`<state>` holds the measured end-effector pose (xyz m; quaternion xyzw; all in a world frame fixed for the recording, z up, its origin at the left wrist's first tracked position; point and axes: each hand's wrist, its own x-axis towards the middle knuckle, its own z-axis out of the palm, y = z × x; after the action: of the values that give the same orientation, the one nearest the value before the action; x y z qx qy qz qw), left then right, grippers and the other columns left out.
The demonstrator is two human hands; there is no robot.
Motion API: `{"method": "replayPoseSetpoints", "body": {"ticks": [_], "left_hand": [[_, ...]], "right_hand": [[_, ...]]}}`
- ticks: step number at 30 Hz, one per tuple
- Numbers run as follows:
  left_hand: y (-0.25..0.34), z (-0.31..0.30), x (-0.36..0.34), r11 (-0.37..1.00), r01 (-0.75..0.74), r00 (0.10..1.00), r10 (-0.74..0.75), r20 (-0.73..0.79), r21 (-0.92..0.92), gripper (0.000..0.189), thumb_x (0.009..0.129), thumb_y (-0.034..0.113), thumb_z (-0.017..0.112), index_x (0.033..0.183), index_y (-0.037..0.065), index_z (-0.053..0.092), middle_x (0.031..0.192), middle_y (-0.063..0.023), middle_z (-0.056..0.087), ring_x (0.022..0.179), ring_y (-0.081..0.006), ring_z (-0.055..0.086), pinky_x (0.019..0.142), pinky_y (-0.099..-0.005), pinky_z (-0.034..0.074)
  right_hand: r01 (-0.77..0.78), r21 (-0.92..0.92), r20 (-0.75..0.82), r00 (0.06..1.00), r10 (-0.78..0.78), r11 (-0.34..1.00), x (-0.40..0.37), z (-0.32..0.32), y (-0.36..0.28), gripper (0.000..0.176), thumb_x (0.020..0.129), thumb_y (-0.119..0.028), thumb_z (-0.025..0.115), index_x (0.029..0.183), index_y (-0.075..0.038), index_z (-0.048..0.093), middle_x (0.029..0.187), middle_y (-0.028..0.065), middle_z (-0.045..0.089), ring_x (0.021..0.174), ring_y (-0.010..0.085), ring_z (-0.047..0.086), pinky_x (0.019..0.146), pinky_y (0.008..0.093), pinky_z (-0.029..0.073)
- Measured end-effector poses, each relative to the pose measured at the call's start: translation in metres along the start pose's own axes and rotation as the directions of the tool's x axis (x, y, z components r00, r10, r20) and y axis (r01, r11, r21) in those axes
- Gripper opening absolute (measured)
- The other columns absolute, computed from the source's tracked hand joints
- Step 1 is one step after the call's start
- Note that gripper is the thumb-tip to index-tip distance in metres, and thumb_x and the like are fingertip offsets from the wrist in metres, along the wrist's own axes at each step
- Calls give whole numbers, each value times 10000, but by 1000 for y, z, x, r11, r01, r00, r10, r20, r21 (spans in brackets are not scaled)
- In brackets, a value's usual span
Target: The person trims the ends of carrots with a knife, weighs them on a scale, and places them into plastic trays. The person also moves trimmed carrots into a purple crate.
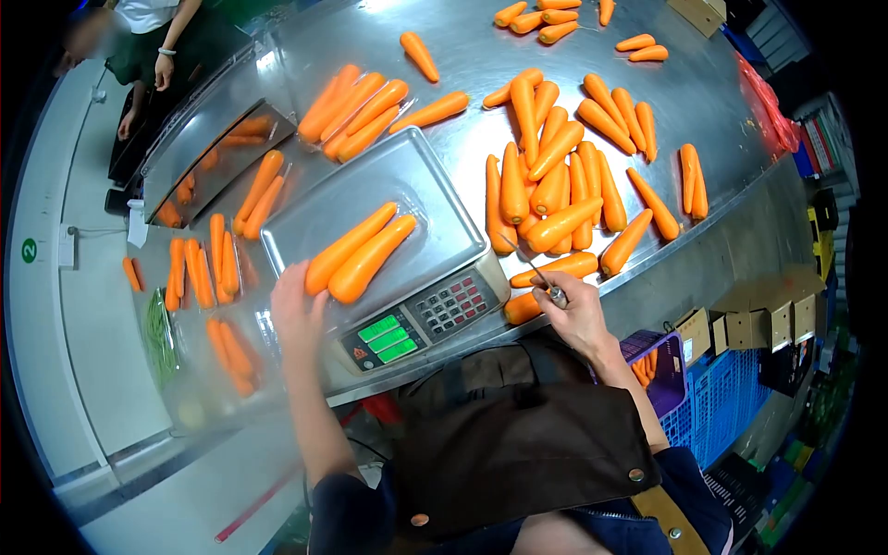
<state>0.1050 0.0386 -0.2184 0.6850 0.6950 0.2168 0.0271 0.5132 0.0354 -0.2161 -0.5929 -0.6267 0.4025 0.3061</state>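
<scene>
Two carrots (pixel 361 259) lie side by side on the metal pan of a weighing scale (pixel 444 180), with what looks like a clear plastic tray under them. My left hand (pixel 298 301) is closed at their near-left end, thumb and fingers at the tray's edge. The scale's green displays (pixel 387 339) are lit, but their figures are too small to read. In my right hand (pixel 575 313) is a small knife (pixel 556 294), its thin blade pointing up and left over the nearest carrots. Beside the scale rises a pile of loose carrots (pixel 555 185).
Packed carrots (pixel 356 106) lie behind the scale, and more packs (pixel 199 268) sit left. Green vegetables (pixel 160 338) lie at the table's left end. Below the right edge are a purple crate (pixel 668 393), blue crates (pixel 731 398) and cardboard boxes (pixel 745 328). Another person (pixel 153 55) stands across the table.
</scene>
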Motion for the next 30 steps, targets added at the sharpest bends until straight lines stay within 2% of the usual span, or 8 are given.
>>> {"method": "replayPoseSetpoints", "body": {"ticks": [6,10,14,18,21,24,27,30], "left_hand": [[-2,-18,10,972,91,996,-87,27,-219,539,803,43,695,1318,32,540,1270,-152,582,1192,-301,563,1018,-395,445],[-12,-22,6,868,229,972,-230,54,-440,543,827,6,662,1348,8,508,1262,-117,560,1169,-224,565,983,-356,474],[-3,-26,1,683,171,966,-259,-17,-710,519,891,-12,642,1382,-47,478,1281,-126,573,1168,-185,562,1003,-304,446],[7,-35,0,615,178,962,-275,3,-768,524,888,-17,653,1382,-46,480,1285,-124,574,1179,-190,559,1031,-311,428],[11,-36,0,609,212,954,-298,27,-765,523,886,-53,631,1380,-48,460,1285,-127,546,1173,-198,562,991,-328,486],[11,-34,-1,612,198,958,-286,19,-765,525,886,-54,632,1382,-42,461,1278,-117,550,1166,-188,566,993,-320,483],[12,-32,-2,602,186,961,-277,15,-776,529,885,-11,662,1383,-39,483,1296,-121,569,1188,-187,556,1031,-310,429],[18,-33,0,623,201,961,-275,30,-756,520,888,-53,621,1383,-40,462,1298,-114,544,1187,-190,556,1018,-312,456]], "right_hand": [[32,-5,-17,999,-32,999,-3,3,8,211,852,-72,669,1052,-4,675,895,152,701,800,249,693,741,308,532],[29,-1,-7,1000,-29,1000,-1,2,4,202,856,-71,665,1050,-17,684,898,144,701,789,238,689,734,306,528],[-5,-6,16,1000,5,1000,0,-1,-4,194,862,-57,653,1049,-21,693,891,137,702,767,218,677,735,299,523],[-2,-3,29,1000,2,1000,-1,-1,-3,205,864,-57,654,1063,-25,695,884,136,700,755,220,669,735,300,523],[37,-7,5,999,-37,999,-2,1,3,209,865,-53,652,1068,-32,696,868,132,695,749,208,666,732,296,522],[-48,-38,67,996,51,998,-2,-8,-10,215,866,-52,651,1076,-39,695,869,126,693,760,195,671,734,289,521],[28,-8,34,999,-27,1000,-2,-7,-5,205,875,-80,683,1060,10,677,834,112,685,710,136,623,676,282,504],[-20,13,48,999,19,1000,-2,-10,-9,210,867,-51,651,1073,-44,693,903,119,701,827,192,687,770,288,526]]}}
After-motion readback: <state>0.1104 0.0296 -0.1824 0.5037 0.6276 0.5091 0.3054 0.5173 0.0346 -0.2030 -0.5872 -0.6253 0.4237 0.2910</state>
